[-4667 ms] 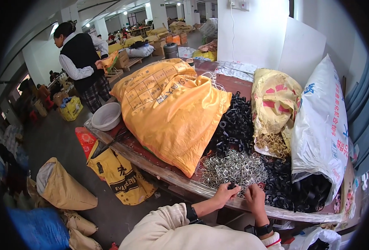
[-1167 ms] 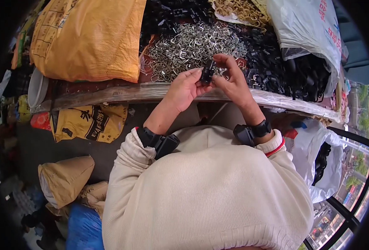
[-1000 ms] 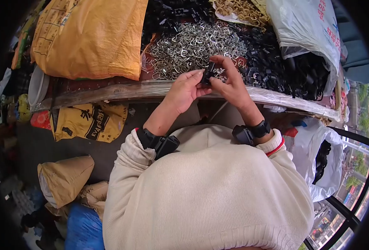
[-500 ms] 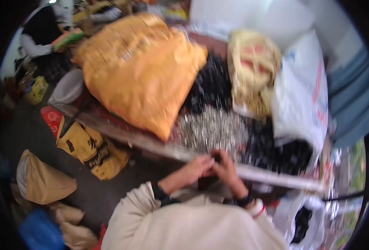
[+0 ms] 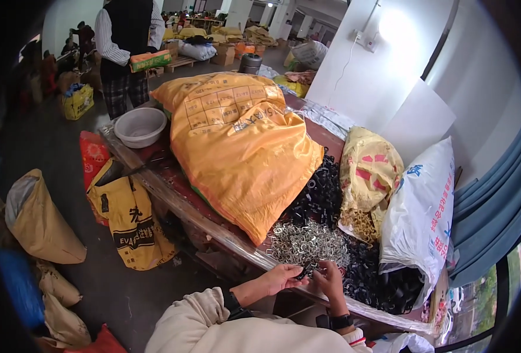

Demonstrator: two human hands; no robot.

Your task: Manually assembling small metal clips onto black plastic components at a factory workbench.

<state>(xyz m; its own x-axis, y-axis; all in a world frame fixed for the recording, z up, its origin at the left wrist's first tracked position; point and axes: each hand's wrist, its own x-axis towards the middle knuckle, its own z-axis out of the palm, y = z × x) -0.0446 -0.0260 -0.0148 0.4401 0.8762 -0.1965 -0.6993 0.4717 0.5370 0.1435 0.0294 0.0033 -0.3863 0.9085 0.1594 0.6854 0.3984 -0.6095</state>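
Observation:
My left hand [image 5: 280, 279] is at the table's near edge, thumb and fingers pinched together. Close beside it, my right hand [image 5: 332, 283] has its fingers bent inward at the edge of a pile of small silver metal hooks or rings [image 5: 309, 242]. Something small and dark shows between the hands, too small to name. Black ring-like parts [image 5: 316, 197] lie behind the silver pile, and more black parts [image 5: 366, 282] are heaped to its right. Brass-coloured parts [image 5: 361, 226] spill from a cream sack [image 5: 369, 167].
A big orange sack [image 5: 237, 159] fills the table's middle, with a grey basin [image 5: 140, 127] at its left. A white sack [image 5: 422, 206] lies at the right, black parts at its mouth. Sacks, including a yellow one [image 5: 125, 206], line the floor. Another person [image 5: 128, 53] stands far left.
The view has tilted up and sharpened, so the table sits lower and more of the room shows. My hands have come slightly apart and now reach over the silver pile's near edge.

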